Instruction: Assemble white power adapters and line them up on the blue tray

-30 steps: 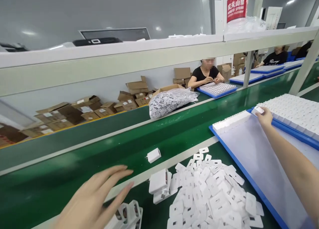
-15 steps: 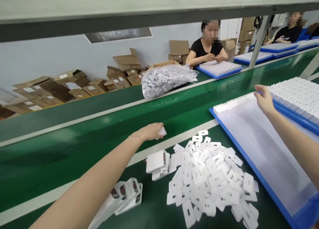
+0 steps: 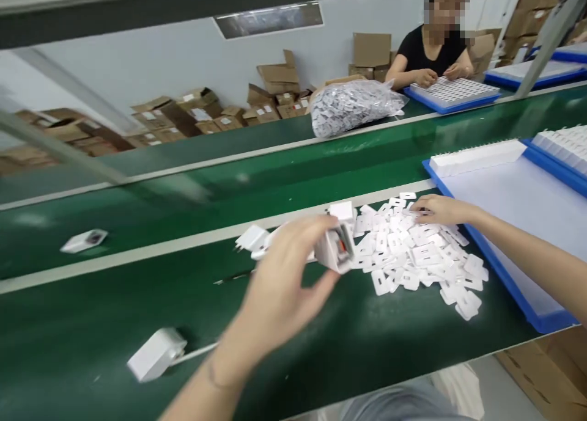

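Note:
My left hand (image 3: 287, 274) is closed round a white plug charger housing (image 3: 334, 250). Its open end faces right, with reddish and metal parts showing inside. Over the heap of flat white cover plates (image 3: 426, 256), each with a slot, my right hand (image 3: 433, 209) pinches at a plate; the fingertips partly hide it. Behind my left hand, more white chargers (image 3: 252, 237) lie on the green bench, some with pins showing. Another white charger (image 3: 155, 355) rests at the lower left, beside a thin white strip.
On the belt at left lies a white housing (image 3: 85, 241). A blue tray (image 3: 488, 268) with one white row stands right, another filled tray beyond it. Across the belt are a bag of small white parts (image 3: 353, 106) and a co-worker (image 3: 433, 60) at a tray. Cartons line the wall.
My left hand has come back from the belt's edge towards me with the charger housing. My right hand has gone from the blue tray to the plate heap. The view has swung left.

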Tool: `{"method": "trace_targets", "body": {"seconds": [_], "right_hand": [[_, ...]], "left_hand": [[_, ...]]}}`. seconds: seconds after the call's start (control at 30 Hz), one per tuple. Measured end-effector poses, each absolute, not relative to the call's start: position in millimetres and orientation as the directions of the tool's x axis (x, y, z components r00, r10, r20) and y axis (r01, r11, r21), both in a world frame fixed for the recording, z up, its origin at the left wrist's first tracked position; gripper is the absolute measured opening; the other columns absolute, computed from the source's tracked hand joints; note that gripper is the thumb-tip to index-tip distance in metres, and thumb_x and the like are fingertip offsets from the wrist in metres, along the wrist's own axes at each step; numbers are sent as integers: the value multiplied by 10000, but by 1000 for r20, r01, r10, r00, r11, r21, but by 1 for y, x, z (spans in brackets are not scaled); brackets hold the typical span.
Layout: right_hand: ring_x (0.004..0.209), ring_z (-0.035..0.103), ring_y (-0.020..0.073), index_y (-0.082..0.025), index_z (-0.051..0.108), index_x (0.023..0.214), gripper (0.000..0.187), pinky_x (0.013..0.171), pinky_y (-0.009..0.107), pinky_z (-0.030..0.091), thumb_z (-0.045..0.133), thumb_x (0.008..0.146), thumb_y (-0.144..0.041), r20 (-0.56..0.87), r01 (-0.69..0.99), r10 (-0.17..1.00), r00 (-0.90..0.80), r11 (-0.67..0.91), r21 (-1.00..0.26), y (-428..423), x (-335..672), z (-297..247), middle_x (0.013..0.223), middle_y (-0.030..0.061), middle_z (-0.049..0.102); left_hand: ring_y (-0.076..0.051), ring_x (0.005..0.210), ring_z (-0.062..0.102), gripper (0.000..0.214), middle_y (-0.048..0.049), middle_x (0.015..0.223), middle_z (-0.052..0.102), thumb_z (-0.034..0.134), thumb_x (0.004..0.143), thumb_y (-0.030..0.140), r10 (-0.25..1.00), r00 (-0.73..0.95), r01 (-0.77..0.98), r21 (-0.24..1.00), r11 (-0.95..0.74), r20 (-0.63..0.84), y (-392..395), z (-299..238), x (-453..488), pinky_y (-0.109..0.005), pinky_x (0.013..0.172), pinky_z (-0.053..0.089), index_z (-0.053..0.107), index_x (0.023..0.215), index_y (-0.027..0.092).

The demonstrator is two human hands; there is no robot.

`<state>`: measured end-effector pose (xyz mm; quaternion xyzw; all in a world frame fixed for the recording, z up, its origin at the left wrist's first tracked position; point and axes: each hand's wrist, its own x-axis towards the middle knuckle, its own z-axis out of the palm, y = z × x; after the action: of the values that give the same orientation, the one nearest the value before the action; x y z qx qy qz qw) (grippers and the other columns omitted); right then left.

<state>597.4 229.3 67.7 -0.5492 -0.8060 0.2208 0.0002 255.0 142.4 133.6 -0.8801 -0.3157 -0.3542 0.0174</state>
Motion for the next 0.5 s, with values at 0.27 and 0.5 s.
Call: {"method": "trace_targets", "body": {"seconds": [0.27,0.5], "right_hand": [[938,691,311,-194,716,877,201,813,387,535,633,767,-341,-211,903,968,-138,35,-427,243,586,60,927,94,754],[705,723,203,-244,582,921,147,649,357,605,558,924,-388,291,633,935,-202,351,-689,150,521,104,892,48,748]], "left_hand": [[-234,1194,625,539,-75,1295,642,749,819,199,835,225,150,829,-539,502,74,51,253,-364,1008,533,522,1301,285],[-233,1199,616,521,-98,1287,627,750,819,205,881,120,-34,889,-456,457,53,42,262,-370,993,545,510,1278,263]]}}
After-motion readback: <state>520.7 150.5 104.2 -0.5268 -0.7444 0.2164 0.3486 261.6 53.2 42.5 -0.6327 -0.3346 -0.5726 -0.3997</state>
